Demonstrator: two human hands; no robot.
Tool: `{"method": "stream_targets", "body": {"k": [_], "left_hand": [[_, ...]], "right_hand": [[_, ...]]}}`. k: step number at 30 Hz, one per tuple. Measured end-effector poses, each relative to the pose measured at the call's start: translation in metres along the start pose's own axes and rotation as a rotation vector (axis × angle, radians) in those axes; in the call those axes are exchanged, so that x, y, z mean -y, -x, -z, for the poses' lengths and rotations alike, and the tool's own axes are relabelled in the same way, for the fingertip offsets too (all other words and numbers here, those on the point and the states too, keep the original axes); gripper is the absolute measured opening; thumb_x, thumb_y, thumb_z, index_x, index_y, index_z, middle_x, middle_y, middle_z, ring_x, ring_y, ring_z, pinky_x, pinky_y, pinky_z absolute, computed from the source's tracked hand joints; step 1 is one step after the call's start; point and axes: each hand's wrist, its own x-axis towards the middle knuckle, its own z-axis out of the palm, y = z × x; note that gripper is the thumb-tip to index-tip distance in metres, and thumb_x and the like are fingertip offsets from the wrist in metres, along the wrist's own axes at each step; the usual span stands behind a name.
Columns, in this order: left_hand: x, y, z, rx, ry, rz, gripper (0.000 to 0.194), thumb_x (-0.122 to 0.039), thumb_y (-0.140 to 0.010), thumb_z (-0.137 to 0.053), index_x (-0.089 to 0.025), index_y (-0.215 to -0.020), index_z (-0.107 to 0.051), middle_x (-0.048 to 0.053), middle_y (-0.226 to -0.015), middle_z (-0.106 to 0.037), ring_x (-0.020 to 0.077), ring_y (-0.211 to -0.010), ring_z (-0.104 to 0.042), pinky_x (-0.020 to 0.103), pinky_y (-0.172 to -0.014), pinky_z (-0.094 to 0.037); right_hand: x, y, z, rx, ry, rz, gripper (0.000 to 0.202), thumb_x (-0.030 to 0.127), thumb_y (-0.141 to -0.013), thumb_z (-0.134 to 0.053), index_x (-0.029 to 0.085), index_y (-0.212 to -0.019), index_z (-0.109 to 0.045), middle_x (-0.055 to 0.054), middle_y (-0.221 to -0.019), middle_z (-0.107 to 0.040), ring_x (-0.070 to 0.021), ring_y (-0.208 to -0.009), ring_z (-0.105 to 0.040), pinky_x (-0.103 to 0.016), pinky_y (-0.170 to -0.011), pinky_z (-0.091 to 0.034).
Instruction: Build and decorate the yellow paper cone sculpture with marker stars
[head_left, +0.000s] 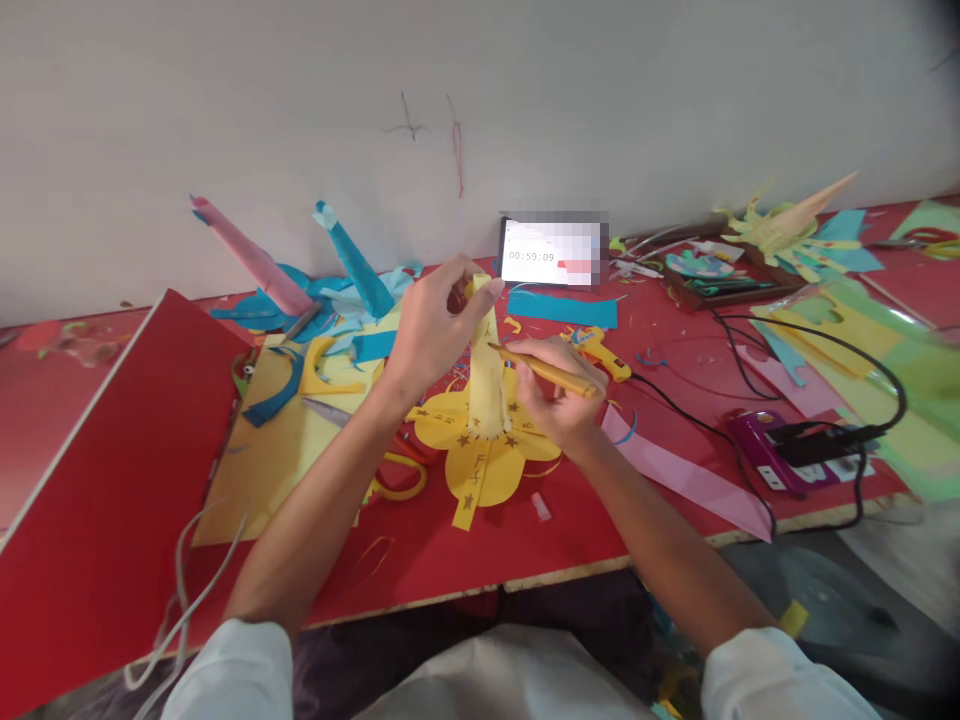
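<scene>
A pale yellow paper tube (489,385) stands on a yellow paper flower (487,473) marked with brown stars and letters. The fingers of my left hand (442,318) pinch the tube's top. My right hand (559,392) grips a golden-brown pen (551,370), its tip touching or very near the tube's upper side. Left of the flower lie scissors with yellow handles (401,477), their blades pointing up and left. A small pink piece (540,507) lies just below the flower on the right.
A phone (549,252) showing a timer leans at the wall. Pink (251,258) and blue (358,262) paper cones stand back left. A red board (97,480) slants at left. A yellow glue gun (606,355), a purple power strip (780,455), and cables lie right, near a pink strip (686,470).
</scene>
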Motion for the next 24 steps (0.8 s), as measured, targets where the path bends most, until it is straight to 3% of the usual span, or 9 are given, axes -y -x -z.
{"method": "stream_targets", "body": {"k": [12,24], "left_hand": [[-0.0002,-0.0001,0.0002,0.008,0.012,-0.006,0.032,-0.050,-0.096,-0.065,-0.022,-0.083,-0.061,-0.004,-0.065,-0.050,0.0106,-0.060,-0.042,0.027,-0.055,-0.035],[0.0018,-0.0006,0.0009,0.005,0.004,0.000,0.032,-0.050,-0.096,-0.064,-0.022,-0.082,-0.061,-0.004,-0.064,-0.048,0.0113,-0.060,-0.040,0.028,-0.055,-0.034]], "right_hand": [[0.0012,-0.0004,-0.0004,0.023,0.033,0.033,0.019,0.018,-0.096,-0.059,0.025,-0.110,-0.070,-0.003,-0.096,-0.080,-0.0182,-0.083,-0.076,-0.035,-0.078,-0.064],[-0.0024,0.0056,-0.0006,0.059,0.095,0.028,0.015,0.022,-0.095,-0.058,0.025,-0.105,-0.069,-0.003,-0.089,-0.078,-0.0188,-0.077,-0.073,-0.036,-0.072,-0.063]]}}
